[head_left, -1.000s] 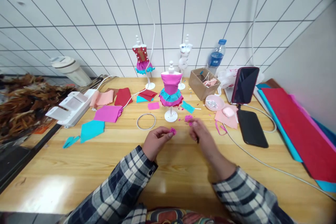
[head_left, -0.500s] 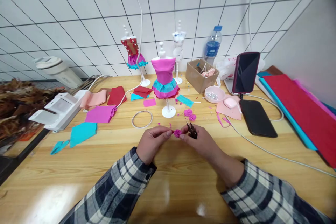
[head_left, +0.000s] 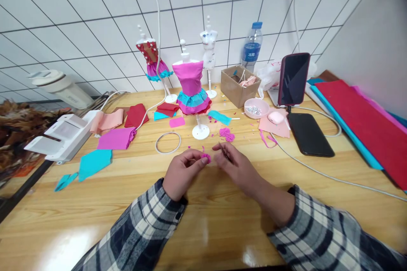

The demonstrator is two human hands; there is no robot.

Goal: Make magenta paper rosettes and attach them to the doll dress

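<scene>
- As we look down on the pale, glossy wooden tabletop (head_left: 127, 216), we record two bare hands near its middle, both emerging from dark-and-white plaid sleeves (head_left: 149, 220).
- Left hand (head_left: 183, 172): we note a narrow pinch, thumb against forefinger, holding a small round magenta rosette of gathered, crinkled material (head_left: 207, 159).
- Rosette position: we place it at the left fingertips, between the hands, in front of the mannequin's stand.
- Right hand (head_left: 239, 170): we see its fingers curled around a small pair of dark metal snips (head_left: 224, 150), mostly hidden by the fingers; we cannot tell whether the blades are apart. The thumb is just beside the rosette, with a slim gap between.
- Just beyond the right hand we log a cluster of flat, round magenta rosettes (head_left: 227, 134) lying on the wood, with tiny scraps scattered near.
- Behind the hands we observe a white mannequin on a round-based stand (head_left: 200, 132), upright, wearing a smooth magenta bodice (head_left: 190, 77) and a ruffled turquoise-and-magenta skirt (head_left: 192, 100).
- Left of that stand we find a thin, pale circular ring (head_left: 168, 153), lying flat, and a small magenta rectangle (head_left: 177, 122) behind it.
- To the right we list a pink shallow bowl (head_left: 266, 106) of shiny bits, in front of an open brown cardboard box (head_left: 235, 94).
</scene>
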